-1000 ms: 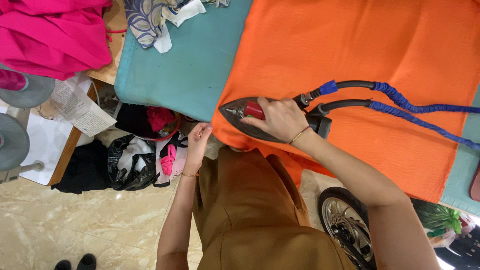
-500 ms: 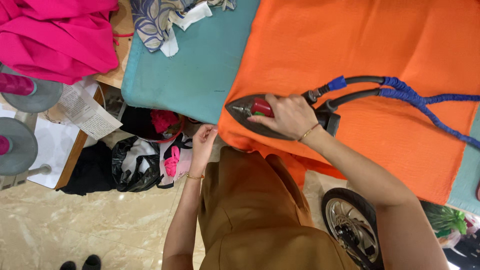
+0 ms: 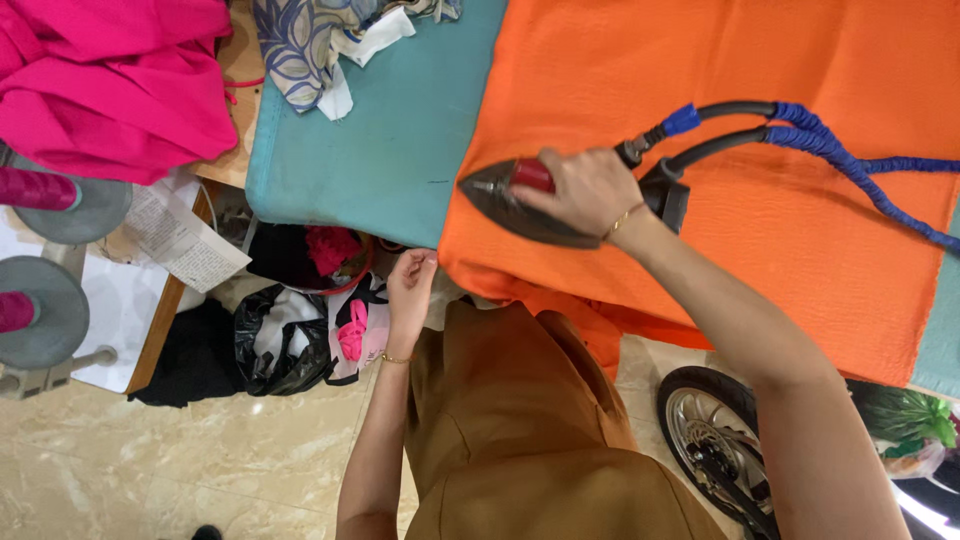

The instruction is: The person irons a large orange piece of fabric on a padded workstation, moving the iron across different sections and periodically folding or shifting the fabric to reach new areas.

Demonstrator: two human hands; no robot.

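Teal ironing table, orange cloth, marble floor

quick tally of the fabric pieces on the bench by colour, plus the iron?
Orange cloth: 1, under the iron
Pink cloth: 1 heap, how many pieces cannot be told
Blue-and-white patterned cloth: 1
Iron: 1, held by the right hand
Total: 4

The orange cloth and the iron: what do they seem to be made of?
Orange cloth: probably woven fabric, matte, with a fine crinkled texture. Iron: dark body, apparently metal with a dull sheen, though that is uncertain; the right hand covers its red handle.
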